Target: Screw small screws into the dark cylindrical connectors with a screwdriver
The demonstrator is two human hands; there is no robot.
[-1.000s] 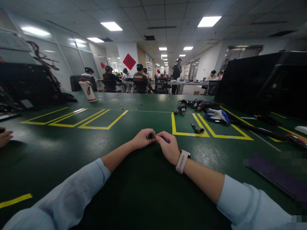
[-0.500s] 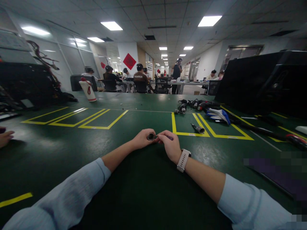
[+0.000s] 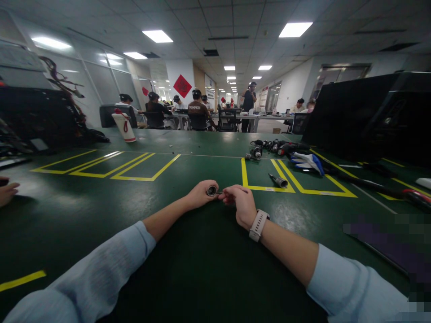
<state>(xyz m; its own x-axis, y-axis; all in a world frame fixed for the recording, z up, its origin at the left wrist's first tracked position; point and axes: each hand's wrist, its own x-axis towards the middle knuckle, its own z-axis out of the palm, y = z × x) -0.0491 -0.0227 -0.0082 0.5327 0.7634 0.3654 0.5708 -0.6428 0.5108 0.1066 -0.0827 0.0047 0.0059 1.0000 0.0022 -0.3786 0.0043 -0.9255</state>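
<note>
My left hand (image 3: 199, 195) is closed around a round metal connector (image 3: 212, 191), its dark open end turned toward me. Fingers of my right hand (image 3: 240, 202) pinch a thin metal shaft (image 3: 220, 193), which looks like a small screwdriver; its tip reaches the side of the connector, and my fingers hide the handle. Whether the tip sits in a screw is too small to tell. To the right, a similar metal connector (image 3: 280, 181) with a tapered tail lies inside a yellow-taped box.
Cables with metal connectors (image 3: 257, 150) and a blue-white glove (image 3: 306, 162) lie at the back right. A white cup (image 3: 124, 125) stands at the back left. Yellow tape (image 3: 134, 178) marks the green table (image 3: 188, 269). Another person's hand (image 3: 8, 192) shows at the left edge.
My right hand's fingers have loosened and shifted around the small screwdriver, and the purple handle end seen before is now hidden. My left hand and the connector stay in place.
</note>
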